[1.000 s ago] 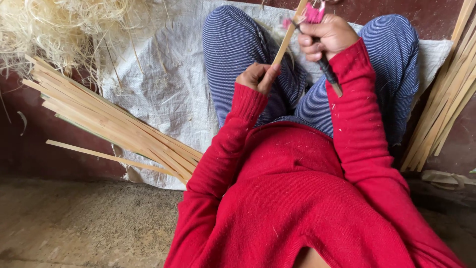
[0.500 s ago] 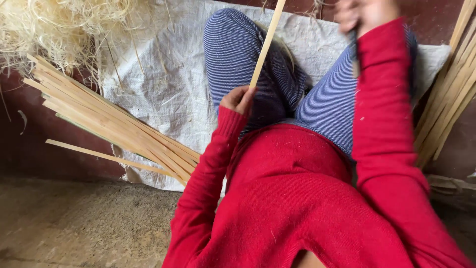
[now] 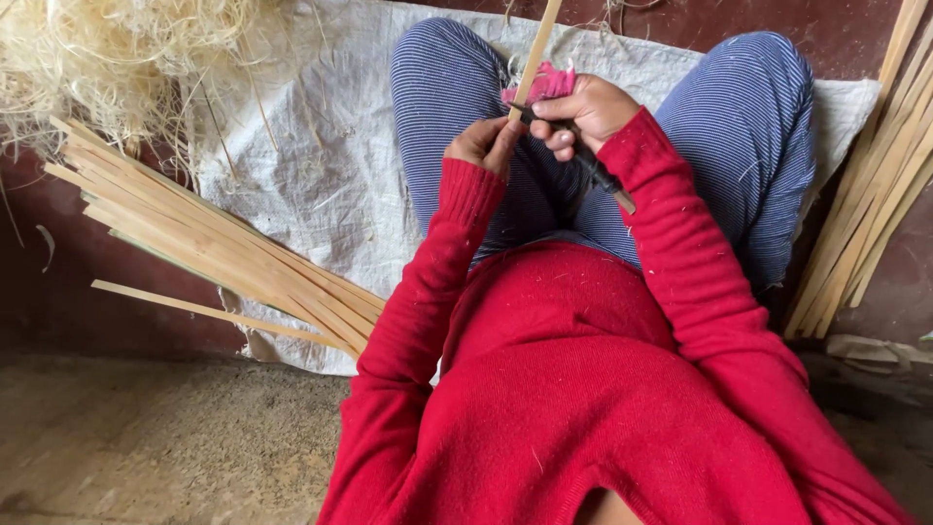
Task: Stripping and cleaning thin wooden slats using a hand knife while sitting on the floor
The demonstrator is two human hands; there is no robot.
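Note:
My left hand (image 3: 481,144) grips the near end of a thin bamboo strip (image 3: 537,53) that slants up and away out of the top of the frame. My right hand (image 3: 583,112) is closed on a dark-handled knife (image 3: 603,180), with a pink cloth (image 3: 544,83) wrapped around its fingers. The blade end meets the strip just above my left hand. Both hands sit close together over my lap, between my knees in blue striped trousers (image 3: 748,126).
A bundle of bamboo strips (image 3: 214,248) lies at the left on a white woven sack (image 3: 321,175). Another stack of strips (image 3: 875,185) leans at the right. A heap of pale shavings (image 3: 107,58) fills the top-left corner. Bare earthen floor (image 3: 146,437) lies in the foreground.
My right hand has come back down from the top edge to meet the strip beside my left hand. The strip stays held, tilted slightly differently.

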